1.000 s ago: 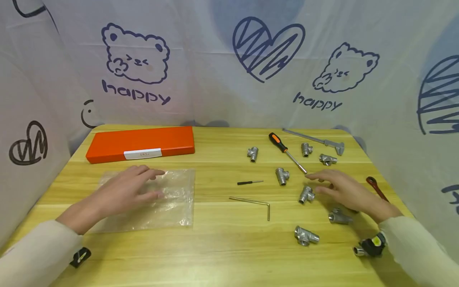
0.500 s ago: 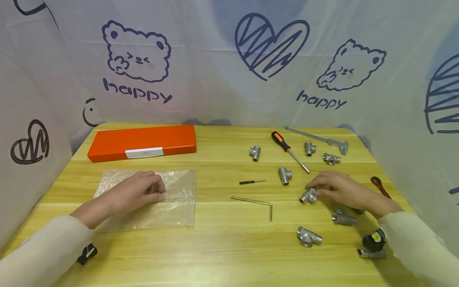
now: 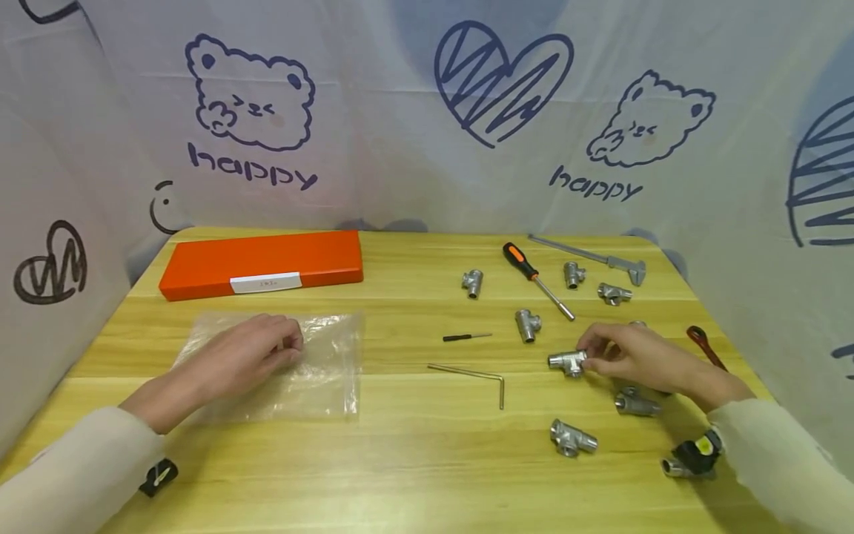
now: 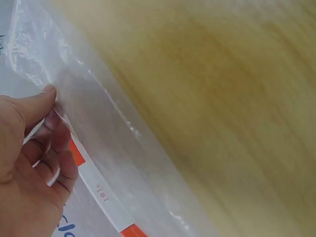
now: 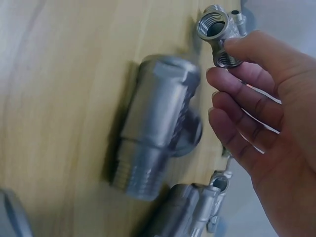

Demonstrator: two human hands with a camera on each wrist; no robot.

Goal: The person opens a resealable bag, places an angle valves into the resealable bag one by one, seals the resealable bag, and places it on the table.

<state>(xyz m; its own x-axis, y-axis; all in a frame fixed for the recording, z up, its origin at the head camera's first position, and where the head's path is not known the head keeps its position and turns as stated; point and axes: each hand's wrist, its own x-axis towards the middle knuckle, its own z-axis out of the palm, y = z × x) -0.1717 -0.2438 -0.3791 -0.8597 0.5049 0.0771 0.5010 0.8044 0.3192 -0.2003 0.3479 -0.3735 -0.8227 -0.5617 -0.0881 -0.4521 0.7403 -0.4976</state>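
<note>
We see the left hand [image 3: 250, 348] at about 9 o'clock on the worktop [image 3: 414, 460], its grip clenched on the clear plastic bag [image 3: 320, 363]: in the left wrist view the thumb and fingers [image 4: 49, 101] pinch a fold of the film near the bag's edge. The bag lies flat just in front of the orange case [image 3: 262, 264], which sits at 11 o'clock.

At 3 o'clock the right hand [image 3: 637, 356] has its grip closed on a metal tee fitting [image 3: 568, 361], pinched between thumb and fingertips with one open end pointing toward the middle of the worktop. In the right wrist view the fitting [image 5: 217, 34] is held clear of the wood. Other fittings lie loose around that hand: one just beside the wrist [image 3: 635, 403], one at 5 o'clock [image 3: 571, 437], one at 1 o'clock [image 3: 527, 325].

An L-shaped hex key [image 3: 470, 378] lies near the centre, a small black-handled driver [image 3: 465, 337] just beyond it. Toward 1 o'clock lie an orange-and-black screwdriver [image 3: 534, 278] and a caliper [image 3: 590, 258].
</note>
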